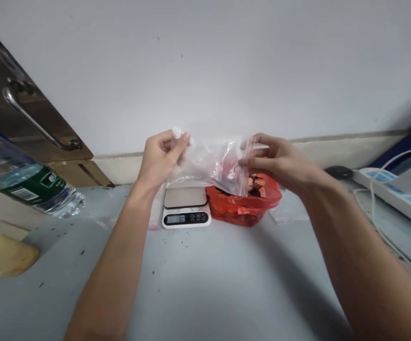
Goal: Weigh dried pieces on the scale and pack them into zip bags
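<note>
A clear plastic zip bag [208, 163] is stretched sideways between my two hands, above the table. My left hand [164, 154] pinches its left end between thumb and fingers. At the other end, my right hand [274, 158] grips the bag near a reddish edge strip. Below the bag sits a small white digital scale [187, 220], its display reading about 0.0. Right beside the scale stands a red plastic bag [244, 208], open at the top, with brown and dark pieces [258, 184] inside. The clear bag partly hides both.
A water bottle with a green label [36, 187] is at the left, above a yellowish object [4, 255]. On the right lie a white power strip [400, 189] with cables and a dark rounded object [338, 172]. More clear plastic [288, 210] lies beside the red bag. A wall rises behind.
</note>
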Tool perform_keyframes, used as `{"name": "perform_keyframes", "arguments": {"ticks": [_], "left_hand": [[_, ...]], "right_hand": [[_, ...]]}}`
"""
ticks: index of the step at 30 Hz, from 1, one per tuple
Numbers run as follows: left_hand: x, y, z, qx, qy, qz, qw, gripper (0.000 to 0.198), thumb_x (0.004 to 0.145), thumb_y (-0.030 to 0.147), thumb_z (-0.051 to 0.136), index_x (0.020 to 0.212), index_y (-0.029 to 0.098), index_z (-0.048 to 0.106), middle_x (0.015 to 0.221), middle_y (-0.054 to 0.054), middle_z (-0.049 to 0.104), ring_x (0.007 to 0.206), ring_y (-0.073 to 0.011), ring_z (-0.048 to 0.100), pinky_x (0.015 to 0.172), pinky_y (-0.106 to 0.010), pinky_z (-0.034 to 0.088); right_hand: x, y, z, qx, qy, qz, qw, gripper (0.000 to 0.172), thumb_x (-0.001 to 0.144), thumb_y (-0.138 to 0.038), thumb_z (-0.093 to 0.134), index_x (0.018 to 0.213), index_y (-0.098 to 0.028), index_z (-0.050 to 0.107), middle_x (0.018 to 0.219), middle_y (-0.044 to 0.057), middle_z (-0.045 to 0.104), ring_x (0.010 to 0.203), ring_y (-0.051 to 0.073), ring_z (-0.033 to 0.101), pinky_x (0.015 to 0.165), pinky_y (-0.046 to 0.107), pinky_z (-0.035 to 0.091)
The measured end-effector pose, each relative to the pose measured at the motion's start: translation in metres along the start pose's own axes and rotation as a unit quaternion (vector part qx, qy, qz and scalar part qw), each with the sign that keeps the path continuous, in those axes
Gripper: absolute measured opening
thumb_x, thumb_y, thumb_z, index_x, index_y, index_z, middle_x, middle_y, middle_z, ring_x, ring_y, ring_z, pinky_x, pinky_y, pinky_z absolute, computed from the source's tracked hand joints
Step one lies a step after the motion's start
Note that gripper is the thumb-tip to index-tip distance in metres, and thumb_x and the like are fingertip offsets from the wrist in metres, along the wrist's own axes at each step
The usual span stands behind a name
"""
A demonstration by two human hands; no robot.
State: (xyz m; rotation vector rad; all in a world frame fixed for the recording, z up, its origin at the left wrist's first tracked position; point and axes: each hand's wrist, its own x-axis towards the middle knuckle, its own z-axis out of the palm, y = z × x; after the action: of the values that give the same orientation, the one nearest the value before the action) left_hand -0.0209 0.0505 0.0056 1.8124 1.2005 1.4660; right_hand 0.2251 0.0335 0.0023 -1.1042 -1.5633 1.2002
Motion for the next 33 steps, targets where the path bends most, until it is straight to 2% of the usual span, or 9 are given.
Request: {"name": "perform_keyframes", "arguments": {"ticks": [4, 7, 12, 14, 17, 21, 25, 29, 33], "left_hand": [[-0.001, -0.012, -0.015, 0.018, 0.043, -0.021, 0.999, 0.038, 0.093, 0.050, 0.069, 0.066, 0.023, 0.064, 0.045, 0.006, 0.044, 0.039, -0.0094, 0.038, 0.044, -0.025, 0.032], [-0.004, -0.025, -0.045, 0.026, 0.052, -0.056, 0.997, 0.044, 0.090, 0.055, 0.069, 0.061, 0.022, 0.062, 0.045, 0.005, 0.047, 0.039, -0.0098, 0.040, 0.043, -0.024, 0.032], [-0.020, -0.055, -0.114, 0.143, 0.001, -0.228, 0.963, 0.036, 0.084, 0.049, 0.075, 0.062, 0.021, 0.070, 0.055, -0.001, 0.064, 0.051, -0.0145, 0.058, 0.054, -0.023, 0.044], [-0.028, -0.068, -0.137, 0.164, 0.011, -0.278, 0.946, 0.043, 0.083, 0.053, 0.075, 0.056, 0.021, 0.066, 0.053, -0.003, 0.062, 0.050, -0.0170, 0.059, 0.051, -0.025, 0.043], [-0.040, -0.081, -0.159, 0.167, 0.013, -0.347, 0.923, 0.049, 0.082, 0.065, 0.072, 0.060, 0.023, 0.063, 0.052, -0.004, 0.062, 0.050, -0.0216, 0.063, 0.049, -0.027, 0.046], [-0.052, -0.084, -0.166, 0.144, -0.049, -0.430, 0.890, 0.048, 0.083, 0.069, 0.068, 0.078, 0.022, 0.065, 0.060, -0.007, 0.070, 0.060, -0.0255, 0.072, 0.057, -0.030, 0.056], [-0.054, -0.086, -0.161, 0.162, -0.109, -0.444, 0.875, 0.030, 0.080, 0.045, 0.079, 0.079, 0.022, 0.061, 0.061, -0.003, 0.069, 0.063, -0.0215, 0.072, 0.063, -0.028, 0.058], [-0.046, -0.091, -0.155, 0.231, -0.122, -0.373, 0.891, 0.028, 0.068, 0.018, 0.082, 0.075, 0.022, 0.056, 0.055, 0.008, 0.054, 0.062, -0.0159, 0.062, 0.062, -0.023, 0.050], [-0.037, -0.088, -0.139, 0.247, -0.186, -0.295, 0.904, 0.022, 0.071, 0.016, 0.077, 0.091, 0.022, 0.069, 0.066, 0.007, 0.057, 0.073, -0.0147, 0.062, 0.070, -0.022, 0.049]], "right_hand": [[0.004, 0.003, 0.019, -0.022, 0.011, 0.000, 1.000, 0.034, 0.064, -0.044, 0.089, 0.073, -0.023, 0.064, 0.067, 0.000, 0.064, 0.063, 0.016, 0.061, 0.058, 0.032, 0.050], [0.006, 0.006, 0.040, -0.059, 0.068, -0.020, 0.996, 0.027, 0.069, -0.043, 0.084, 0.075, -0.022, 0.068, 0.073, 0.003, 0.070, 0.070, 0.020, 0.065, 0.065, 0.035, 0.054], [0.012, 0.001, 0.097, -0.173, 0.144, -0.189, 0.956, 0.011, 0.088, -0.034, 0.067, 0.089, -0.025, 0.074, 0.092, 0.008, 0.076, 0.084, 0.025, 0.069, 0.078, 0.040, 0.056], [0.016, -0.001, 0.126, -0.250, 0.111, -0.275, 0.922, 0.018, 0.095, -0.031, 0.059, 0.092, -0.026, 0.076, 0.096, 0.009, 0.077, 0.088, 0.025, 0.068, 0.078, 0.039, 0.054], [0.021, 0.002, 0.171, -0.368, 0.000, -0.350, 0.861, 0.030, 0.100, -0.020, 0.049, 0.091, -0.024, 0.076, 0.095, 0.010, 0.078, 0.090, 0.025, 0.067, 0.070, 0.035, 0.047], [0.020, 0.024, 0.220, -0.467, -0.151, -0.334, 0.805, 0.024, 0.102, -0.016, 0.052, 0.097, -0.020, 0.076, 0.094, 0.010, 0.078, 0.088, 0.022, 0.066, 0.060, 0.030, 0.040], [0.012, 0.049, 0.239, -0.504, -0.255, -0.302, 0.768, 0.021, 0.104, -0.030, 0.058, 0.110, -0.018, 0.075, 0.101, 0.010, 0.078, 0.096, 0.023, 0.066, 0.073, 0.032, 0.047], [0.008, 0.063, 0.240, -0.476, -0.249, -0.302, 0.787, 0.028, 0.106, -0.025, 0.053, 0.122, -0.025, 0.075, 0.102, 0.009, 0.077, 0.099, 0.023, 0.064, 0.084, 0.035, 0.048], [0.006, 0.063, 0.240, -0.489, -0.228, -0.297, 0.788, 0.030, 0.107, -0.027, 0.052, 0.122, -0.026, 0.077, 0.101, 0.011, 0.072, 0.097, 0.024, 0.062, 0.086, 0.038, 0.049]]}}
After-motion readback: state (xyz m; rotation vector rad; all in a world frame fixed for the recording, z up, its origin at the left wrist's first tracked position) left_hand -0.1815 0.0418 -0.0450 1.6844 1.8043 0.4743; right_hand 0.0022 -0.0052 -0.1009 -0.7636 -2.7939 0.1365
